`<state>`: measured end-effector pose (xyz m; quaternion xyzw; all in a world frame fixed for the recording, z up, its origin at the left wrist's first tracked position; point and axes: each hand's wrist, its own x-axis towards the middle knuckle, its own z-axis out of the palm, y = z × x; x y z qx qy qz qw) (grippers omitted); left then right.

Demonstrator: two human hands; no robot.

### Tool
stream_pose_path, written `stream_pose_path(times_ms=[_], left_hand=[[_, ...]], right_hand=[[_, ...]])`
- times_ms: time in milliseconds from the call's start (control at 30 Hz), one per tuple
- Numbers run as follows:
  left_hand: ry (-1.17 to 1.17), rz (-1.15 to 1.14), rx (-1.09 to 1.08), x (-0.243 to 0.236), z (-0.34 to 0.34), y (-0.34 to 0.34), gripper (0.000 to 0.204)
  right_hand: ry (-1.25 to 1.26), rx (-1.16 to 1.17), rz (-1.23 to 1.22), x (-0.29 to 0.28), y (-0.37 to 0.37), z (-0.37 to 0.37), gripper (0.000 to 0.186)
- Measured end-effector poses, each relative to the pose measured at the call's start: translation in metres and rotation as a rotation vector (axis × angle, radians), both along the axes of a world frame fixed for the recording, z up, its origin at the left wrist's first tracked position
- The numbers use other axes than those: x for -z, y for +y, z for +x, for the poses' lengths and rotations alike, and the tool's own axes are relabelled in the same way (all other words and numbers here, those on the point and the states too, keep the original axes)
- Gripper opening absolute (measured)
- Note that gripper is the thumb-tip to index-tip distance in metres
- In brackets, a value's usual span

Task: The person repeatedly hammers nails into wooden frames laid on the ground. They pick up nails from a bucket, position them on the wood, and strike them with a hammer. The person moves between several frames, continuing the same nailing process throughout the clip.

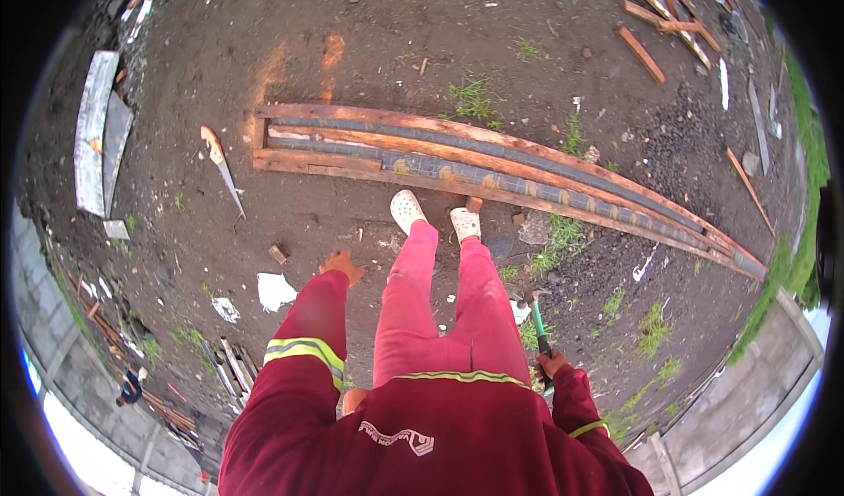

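Note:
My right hand is wrapped round the dark grip of a claw hammer with a green shaft, its head pointing away from me beside my right leg. Out to the left, my left hand hangs over the soil, holding nothing, with its fingers apart. Beyond my white clogs lies a long wooden frame, made of parallel boards with dark strips between them. A handsaw with an orange-brown handle rests on the ground left of the frame's end.
Grey metal sheets lie at far left. Loose timber is scattered at the upper right. A brick piece and a white scrap lie near my left hand. Concrete walls border the site. Another person is far off left.

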<state>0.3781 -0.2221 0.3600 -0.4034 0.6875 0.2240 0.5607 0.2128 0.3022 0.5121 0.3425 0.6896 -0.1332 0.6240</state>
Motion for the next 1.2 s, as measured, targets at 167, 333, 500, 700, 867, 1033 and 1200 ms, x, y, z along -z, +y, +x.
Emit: stream_pose_path(times_ms=[167,333,500,700,867,1033,1200], left_hand=[[0.140,0.111,-0.007,-0.070,0.084,-0.031,0.076],[0.226,0.067,-0.212,-0.104,0.114,-0.080,0.065],[0.471,-0.032,-0.245,-0.120,0.062,-0.150,0.057],[0.749,-0.015,-0.285,-0.158,-0.057,-0.240,0.054],[0.789,0.031,-0.346,-0.164,-0.181,-0.328,0.044],[0.585,0.144,-0.179,-0.171,-0.284,-0.425,0.031],[0.489,0.188,0.351,-0.155,-0.426,-0.502,0.026]], right_hand=[[0.133,-0.111,-0.014,-0.020,-0.056,-0.026,0.028],[0.158,-0.125,-0.002,-0.029,-0.104,-0.048,0.031],[0.064,-0.274,-0.016,-0.016,-0.147,-0.074,0.029],[0.036,-0.364,-0.105,0.016,-0.200,-0.117,0.029],[0.044,-0.364,-0.169,0.051,-0.271,-0.190,0.029],[0.062,-0.254,-0.184,0.054,-0.339,-0.254,0.031],[0.320,0.002,-0.158,0.018,-0.406,-0.282,0.038]])
